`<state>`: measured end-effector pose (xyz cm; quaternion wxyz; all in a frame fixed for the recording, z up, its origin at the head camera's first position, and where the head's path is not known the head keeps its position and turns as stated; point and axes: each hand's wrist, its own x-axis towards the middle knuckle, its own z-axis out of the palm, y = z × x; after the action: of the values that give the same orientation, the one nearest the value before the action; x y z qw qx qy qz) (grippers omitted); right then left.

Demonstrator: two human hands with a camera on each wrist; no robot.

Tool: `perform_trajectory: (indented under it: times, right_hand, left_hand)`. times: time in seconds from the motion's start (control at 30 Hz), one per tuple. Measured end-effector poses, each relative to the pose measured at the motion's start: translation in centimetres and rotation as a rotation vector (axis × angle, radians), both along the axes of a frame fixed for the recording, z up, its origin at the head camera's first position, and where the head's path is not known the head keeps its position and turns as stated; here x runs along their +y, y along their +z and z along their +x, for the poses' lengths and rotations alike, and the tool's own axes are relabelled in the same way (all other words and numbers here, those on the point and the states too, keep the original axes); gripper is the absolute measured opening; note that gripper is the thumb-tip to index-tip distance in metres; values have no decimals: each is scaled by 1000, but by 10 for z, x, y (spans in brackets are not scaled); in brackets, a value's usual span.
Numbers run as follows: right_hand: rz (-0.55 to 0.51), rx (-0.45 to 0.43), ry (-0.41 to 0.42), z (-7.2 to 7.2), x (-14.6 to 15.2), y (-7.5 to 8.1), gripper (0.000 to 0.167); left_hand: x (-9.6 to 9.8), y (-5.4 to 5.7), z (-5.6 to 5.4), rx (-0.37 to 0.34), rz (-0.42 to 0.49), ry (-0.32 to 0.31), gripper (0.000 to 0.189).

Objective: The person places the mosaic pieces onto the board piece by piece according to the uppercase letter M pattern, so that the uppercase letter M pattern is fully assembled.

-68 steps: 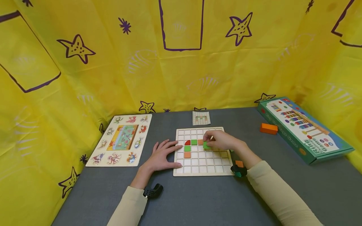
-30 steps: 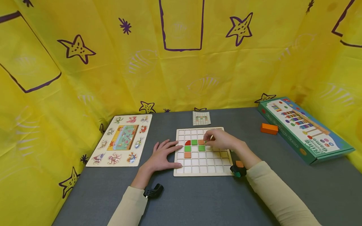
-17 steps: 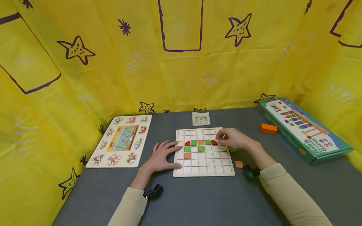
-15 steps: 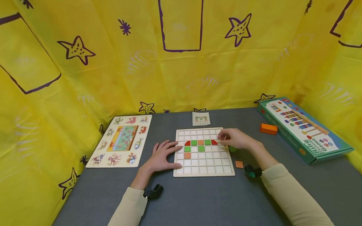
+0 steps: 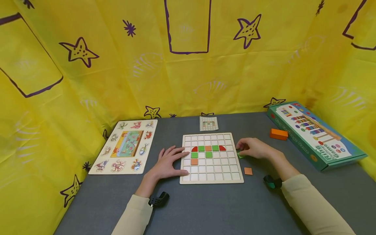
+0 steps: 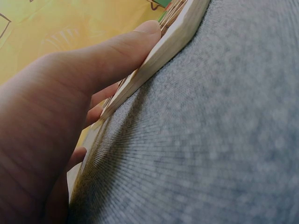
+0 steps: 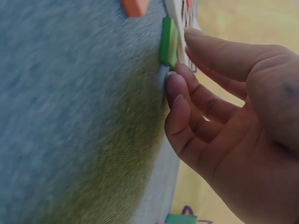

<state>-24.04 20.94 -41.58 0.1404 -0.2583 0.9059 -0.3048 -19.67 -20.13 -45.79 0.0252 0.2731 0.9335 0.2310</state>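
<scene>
My left hand [image 5: 167, 164] lies with spread, fairly straight fingers on the left edge of the white grid board [image 5: 211, 178]; its thumb [image 6: 126, 51] presses the rim in the left wrist view. On the grid sit green square tiles [image 5: 209, 154], orange square tiles [image 5: 194, 161] and two red quarter-round tiles [image 5: 222, 148]. My right hand [image 5: 255, 148] is just off the board's right side, over a loose green tile [image 7: 168, 42]. In the right wrist view its thumb and loosely bent fingers are beside that tile, not closed round it.
A loose orange tile [image 5: 248, 171] lies right of the board. Behind the board is a small pattern card [image 5: 209, 123]. A sea-animal puzzle board [image 5: 102, 168] lies at left. An orange block [image 5: 279, 134] and a green game box [image 5: 317, 135] stand at right.
My right hand has let go of a green tile on the grid, then moved right off the board to the loose green tile. More tiles are uncovered. My left hand has stayed put.
</scene>
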Motion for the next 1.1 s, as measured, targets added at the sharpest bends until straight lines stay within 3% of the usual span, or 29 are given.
perform_trajectory:
  times: [0.5, 1.1]
  right_hand:
    - [26, 5, 27, 5, 6, -4, 9]
    - [-31, -40, 8, 8, 10, -5, 11]
  left_hand:
    - [1, 2, 0, -1, -6, 0, 82]
    - [0, 0, 0, 0, -9, -2, 82]
